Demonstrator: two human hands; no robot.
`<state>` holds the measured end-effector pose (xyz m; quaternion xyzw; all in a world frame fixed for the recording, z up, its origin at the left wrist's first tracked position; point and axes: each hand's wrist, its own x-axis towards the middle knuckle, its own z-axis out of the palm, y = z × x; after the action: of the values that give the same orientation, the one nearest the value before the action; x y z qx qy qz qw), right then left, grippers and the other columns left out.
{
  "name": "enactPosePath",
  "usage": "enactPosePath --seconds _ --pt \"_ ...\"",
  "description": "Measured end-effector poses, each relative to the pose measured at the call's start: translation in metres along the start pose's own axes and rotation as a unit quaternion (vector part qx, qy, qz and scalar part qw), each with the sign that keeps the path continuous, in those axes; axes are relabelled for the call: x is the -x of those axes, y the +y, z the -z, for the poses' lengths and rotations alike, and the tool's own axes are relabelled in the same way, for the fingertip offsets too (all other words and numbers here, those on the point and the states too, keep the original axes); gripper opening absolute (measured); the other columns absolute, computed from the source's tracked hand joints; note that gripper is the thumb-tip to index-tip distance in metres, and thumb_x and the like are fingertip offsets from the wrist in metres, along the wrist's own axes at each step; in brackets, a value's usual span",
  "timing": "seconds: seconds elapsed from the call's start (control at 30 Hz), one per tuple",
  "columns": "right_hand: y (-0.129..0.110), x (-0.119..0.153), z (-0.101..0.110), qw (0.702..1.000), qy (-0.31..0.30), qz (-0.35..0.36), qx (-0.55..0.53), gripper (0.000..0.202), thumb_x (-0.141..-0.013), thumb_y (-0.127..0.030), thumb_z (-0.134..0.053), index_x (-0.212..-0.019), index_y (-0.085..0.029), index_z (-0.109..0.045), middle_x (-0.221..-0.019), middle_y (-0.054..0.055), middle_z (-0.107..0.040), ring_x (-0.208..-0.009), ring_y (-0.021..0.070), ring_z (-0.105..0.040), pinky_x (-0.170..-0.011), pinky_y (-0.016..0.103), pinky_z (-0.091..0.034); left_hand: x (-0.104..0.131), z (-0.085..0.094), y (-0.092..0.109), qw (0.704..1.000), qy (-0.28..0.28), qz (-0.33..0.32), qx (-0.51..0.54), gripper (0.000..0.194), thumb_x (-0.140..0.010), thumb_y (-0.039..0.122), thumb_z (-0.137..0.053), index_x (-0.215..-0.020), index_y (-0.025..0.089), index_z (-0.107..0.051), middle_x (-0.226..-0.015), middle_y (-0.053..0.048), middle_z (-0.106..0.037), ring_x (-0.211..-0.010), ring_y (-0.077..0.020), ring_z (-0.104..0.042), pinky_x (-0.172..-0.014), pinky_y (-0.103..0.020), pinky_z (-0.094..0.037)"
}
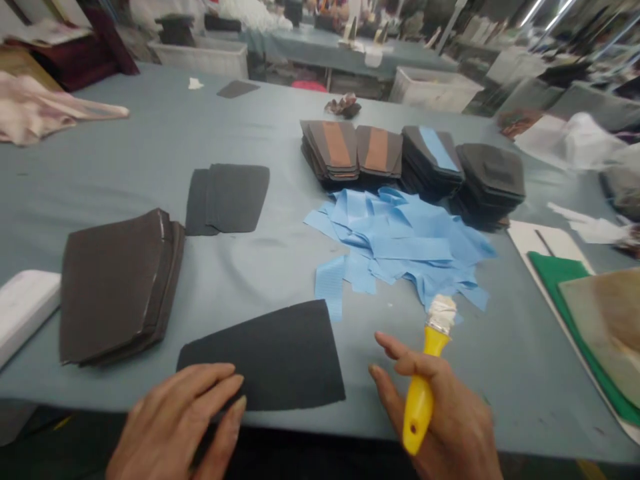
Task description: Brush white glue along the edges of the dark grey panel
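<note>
Left hand (180, 417) flat, palm down, fingers together, fingertips pressing near edge of black sheet (270, 357). Right hand (440, 413) just right of sheet, loosely curled around yellow-handled brush (425, 383), forefinger extended.

- A flat fabric panel (270, 357) lies on the table (150, 133) at its near edge; the left hand (175, 427) rests on the panel's near left corner.
- The right hand (440, 413) sits right of the panel, gripping a brush (425, 380) with its bristles pointing away.
- A stack of panels (117, 287) lies left of the flat panel; two overlapping pieces (227, 198) lie behind it.
- A heap of strips (400, 247) lies beyond the brush, with four stacked bundles (415, 167) in a row behind the heap.
- A board (595, 313) lies at the right edge.
</note>
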<state>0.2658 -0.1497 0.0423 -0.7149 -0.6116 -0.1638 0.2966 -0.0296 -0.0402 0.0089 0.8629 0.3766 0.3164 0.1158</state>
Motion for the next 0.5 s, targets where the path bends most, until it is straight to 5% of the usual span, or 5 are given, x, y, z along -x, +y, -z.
enactPosePath --seconds 0.1,0.23,0.5 --pt "-0.015 0.004 -0.015 0.999 -0.002 0.012 -0.051 0.013 -0.109 -0.031 -0.059 -0.101 -0.024 -0.052 -0.105 0.007 -0.085 -0.081 0.0206 -0.083 -0.066 0.028 -0.065 0.000 -0.007 0.010 0.995 -0.041 -0.074 -0.053 0.022 -0.101 0.026 -0.064 -0.122 0.024 -0.073 -0.124 -0.005 -0.076 -0.115 -0.0234 -0.070 -0.107 -0.036 -0.048" --pt "-0.025 0.002 -0.028 0.991 -0.010 0.020 -0.135 0.013 -0.106 -0.024 -0.061 -0.099 -0.026 -0.051 -0.111 0.007 -0.084 -0.094 0.0204 -0.083 -0.080 0.030 -0.067 -0.006 -0.023 0.022 0.992 -0.038 -0.090 -0.074 0.022 -0.104 0.028 -0.060 -0.121 0.022 -0.072 -0.126 -0.008 -0.076 -0.119 -0.0260 -0.070 -0.104 -0.039 -0.052" --pt "0.010 0.005 -0.032 0.997 -0.035 0.034 -0.065 0.013 -0.104 -0.022 -0.062 -0.094 -0.027 -0.054 -0.110 0.007 -0.083 -0.091 0.0239 -0.082 -0.082 0.039 -0.066 -0.031 -0.050 0.043 0.996 -0.025 -0.065 -0.053 0.021 -0.102 0.023 -0.060 -0.120 0.023 -0.072 -0.125 -0.007 -0.076 -0.119 -0.0278 -0.068 -0.103 -0.043 -0.052"
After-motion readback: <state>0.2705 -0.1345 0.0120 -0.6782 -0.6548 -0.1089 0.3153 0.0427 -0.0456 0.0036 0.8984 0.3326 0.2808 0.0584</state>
